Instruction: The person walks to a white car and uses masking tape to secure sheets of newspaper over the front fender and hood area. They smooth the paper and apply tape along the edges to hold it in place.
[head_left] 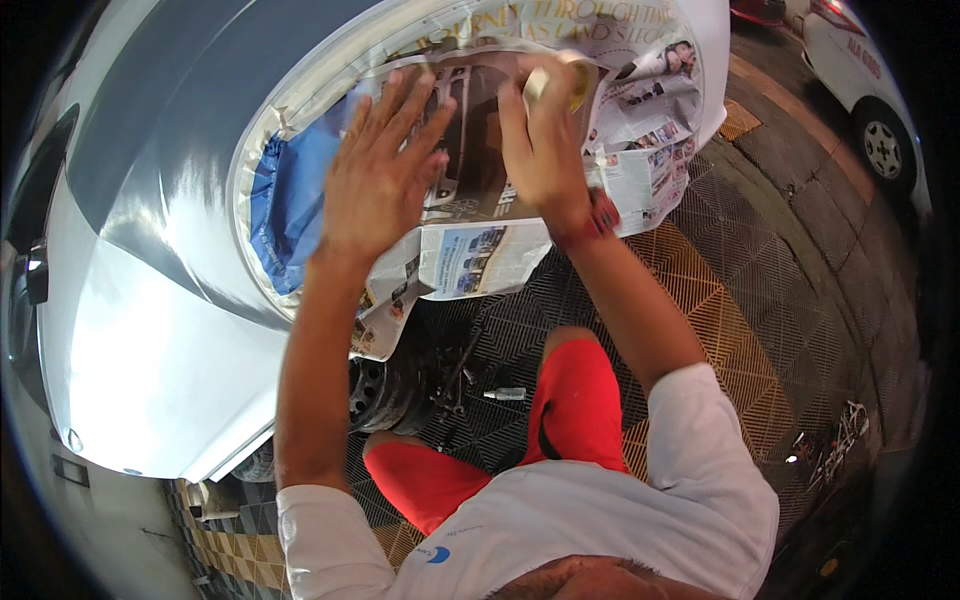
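Observation:
Sheets of newspaper [480, 255] are spread over a rounded section of a pale car's body [150, 340]. My left hand [380, 180] lies on the newspaper with its fingers spread and nothing in it. To its right, my right hand [548, 150] is bent around what looks like a roll of cream masking tape [545, 88]; its fingertips are slightly blurred. Blue plastic sheeting [298, 195] shows beside my left hand, bunched along its outer edge. A pale strip of tape [245, 190] curves around the left side of the covered section.
Below the newspaper, a wheel [385, 395] and some metal tools [455, 375] are on the patterned grating floor. A small clear bottle [505, 394] lies close to my knees. Cables or wires [840, 445] are heaped at the right. Another white car [870, 70] stands at the upper right.

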